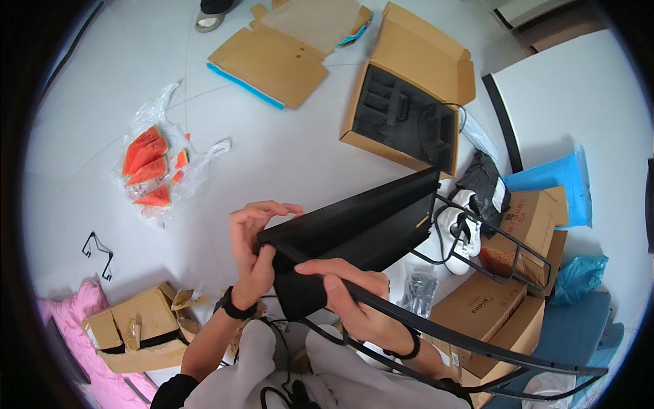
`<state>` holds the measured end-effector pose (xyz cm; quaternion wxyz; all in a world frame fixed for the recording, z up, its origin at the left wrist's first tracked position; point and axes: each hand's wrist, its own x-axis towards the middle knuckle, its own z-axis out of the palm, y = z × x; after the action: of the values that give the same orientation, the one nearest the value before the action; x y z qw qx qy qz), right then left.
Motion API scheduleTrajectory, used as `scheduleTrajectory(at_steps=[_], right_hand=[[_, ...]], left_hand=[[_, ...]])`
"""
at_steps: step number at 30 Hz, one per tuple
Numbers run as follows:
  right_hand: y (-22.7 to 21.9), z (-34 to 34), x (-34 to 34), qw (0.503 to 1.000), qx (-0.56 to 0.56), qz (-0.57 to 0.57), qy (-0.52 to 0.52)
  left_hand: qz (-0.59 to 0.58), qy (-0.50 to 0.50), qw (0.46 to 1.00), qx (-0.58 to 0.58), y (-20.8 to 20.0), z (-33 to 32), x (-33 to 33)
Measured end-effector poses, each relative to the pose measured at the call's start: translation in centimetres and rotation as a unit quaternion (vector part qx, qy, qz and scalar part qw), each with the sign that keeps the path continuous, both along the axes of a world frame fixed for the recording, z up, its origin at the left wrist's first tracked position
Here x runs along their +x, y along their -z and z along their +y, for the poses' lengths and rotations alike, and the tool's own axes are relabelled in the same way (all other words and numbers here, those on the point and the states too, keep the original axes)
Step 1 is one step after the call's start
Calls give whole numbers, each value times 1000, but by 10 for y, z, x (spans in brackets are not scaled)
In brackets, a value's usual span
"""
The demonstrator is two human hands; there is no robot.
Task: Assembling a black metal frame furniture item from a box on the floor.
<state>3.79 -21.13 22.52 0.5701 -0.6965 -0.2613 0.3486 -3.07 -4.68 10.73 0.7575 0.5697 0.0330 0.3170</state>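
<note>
A long black trough-shaped piece [354, 235] with folded side walls lies slantwise in front of me, above my lap. My left hand [252, 238] grips its near-left corner, thumb pressed on the edge and fingers curled over the far side. A black bar [436, 319] of a tubular frame runs from that corner toward the lower right. Closed around this bar near the corner is my right hand [357, 300], its palm underneath. Thinner black tubes [521, 252] of a frame stick out beyond the trough's right end. Whether bar and trough are joined at the corner is hidden by my fingers.
Watermelon slices [146, 157] lie on a plastic bag at the left. An open carton with black foam [402, 112] and flattened cardboard [272, 65] lie ahead. White shoes [460, 232] and cartons [480, 307] crowd the right. A thin black bracket [99, 253] and torn box [139, 327] are left.
</note>
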Motion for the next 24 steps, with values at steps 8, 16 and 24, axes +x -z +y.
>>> scheduleTrajectory(at_steps=[8,16,24], right_hand=[[76,17,-21,998,34,-47,8],[113,36,-21,999,24,-38,-11],[109,47,-6,998,-5,-57,1]], left_hand=[[392,-15,915,92,46,0,-43],[347,-69,925,136,82,8,-42],[324,-156,810,463,86,24,-24]])
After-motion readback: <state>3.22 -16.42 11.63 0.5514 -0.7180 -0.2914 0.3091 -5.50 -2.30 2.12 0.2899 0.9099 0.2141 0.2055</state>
